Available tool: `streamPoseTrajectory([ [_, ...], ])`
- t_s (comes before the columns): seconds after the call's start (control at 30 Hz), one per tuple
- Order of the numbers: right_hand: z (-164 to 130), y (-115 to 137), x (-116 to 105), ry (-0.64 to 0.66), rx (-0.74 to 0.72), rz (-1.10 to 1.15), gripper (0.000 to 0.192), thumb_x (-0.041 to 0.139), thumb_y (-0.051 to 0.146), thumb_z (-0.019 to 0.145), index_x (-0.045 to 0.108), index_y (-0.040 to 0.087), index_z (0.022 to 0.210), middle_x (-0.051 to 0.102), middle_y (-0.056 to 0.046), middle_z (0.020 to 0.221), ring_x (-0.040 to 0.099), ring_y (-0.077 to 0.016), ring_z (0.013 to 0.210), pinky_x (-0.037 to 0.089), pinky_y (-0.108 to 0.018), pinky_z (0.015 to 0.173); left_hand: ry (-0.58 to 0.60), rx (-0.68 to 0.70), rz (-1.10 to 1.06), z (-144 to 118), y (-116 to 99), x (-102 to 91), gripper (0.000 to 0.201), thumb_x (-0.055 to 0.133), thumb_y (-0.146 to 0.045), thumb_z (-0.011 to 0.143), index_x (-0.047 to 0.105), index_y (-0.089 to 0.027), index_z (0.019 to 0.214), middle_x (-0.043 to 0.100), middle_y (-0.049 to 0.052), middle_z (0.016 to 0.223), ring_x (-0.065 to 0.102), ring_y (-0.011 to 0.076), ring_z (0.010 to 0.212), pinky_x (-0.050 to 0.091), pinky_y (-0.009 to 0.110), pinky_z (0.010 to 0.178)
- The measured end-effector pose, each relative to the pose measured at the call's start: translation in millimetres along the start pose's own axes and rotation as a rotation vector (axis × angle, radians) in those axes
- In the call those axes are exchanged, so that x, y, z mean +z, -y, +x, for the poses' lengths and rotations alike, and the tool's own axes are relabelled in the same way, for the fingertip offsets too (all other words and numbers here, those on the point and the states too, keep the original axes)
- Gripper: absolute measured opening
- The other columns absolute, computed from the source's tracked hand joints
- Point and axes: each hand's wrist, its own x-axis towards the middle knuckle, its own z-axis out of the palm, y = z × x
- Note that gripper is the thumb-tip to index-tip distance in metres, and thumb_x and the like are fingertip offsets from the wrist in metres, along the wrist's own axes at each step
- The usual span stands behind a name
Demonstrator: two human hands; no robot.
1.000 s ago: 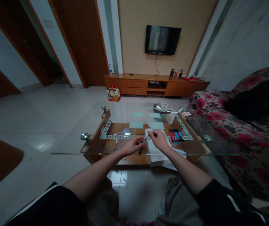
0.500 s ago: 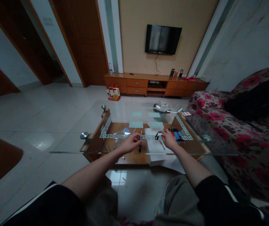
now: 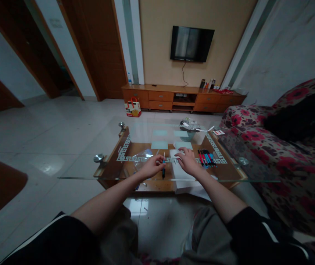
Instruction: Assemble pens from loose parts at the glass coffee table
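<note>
My left hand (image 3: 153, 166) pinches a slim pen part (image 3: 163, 172) with a blue and black lower half. A thin white refill (image 3: 164, 157) stands up out of its top. My right hand (image 3: 188, 161) is over a white paper-covered block (image 3: 177, 176), palm down, with its fingers apart and bent toward the surface. Small black pen parts are no longer visible and are probably under this hand. Right of it lies a row of several pens (image 3: 207, 158) in red, blue and black. A clear plastic bag (image 3: 142, 157) is beyond my left hand.
Both hands work over a glass coffee table (image 3: 82, 173) with a wooden lower part. A basket (image 3: 189, 134) with crumpled contents is at the far side. A flowered sofa (image 3: 256, 136) stands on the right. A TV cabinet (image 3: 160, 96) and a gift bag (image 3: 132, 109) are behind.
My right hand has moved left and slightly away from me, over where the black pen parts lay. The row of pens shows more fully. My left hand stays almost still.
</note>
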Motion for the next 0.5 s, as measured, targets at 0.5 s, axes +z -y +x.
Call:
streamPoseTrajectory([
  [0.5, -5, 1, 16, 0.174, 0.022, -0.046, 0.022, 0.063, 0.025, 0.09, 0.072, 0.029, 0.11, 0.048, -0.011, 0.135, 0.038, -0.0331, 0.121, 0.035, -0.047, 0.093, -0.005, 0.004, 0.034, 0, -3, -1.4, 0.025, 0.067, -0.034, 0.083, 0.062, -0.017, 0.099, 0.065, 0.002, 0.086, 0.065, 0.0143, 0.073, 0.05, 0.023, 0.061],
])
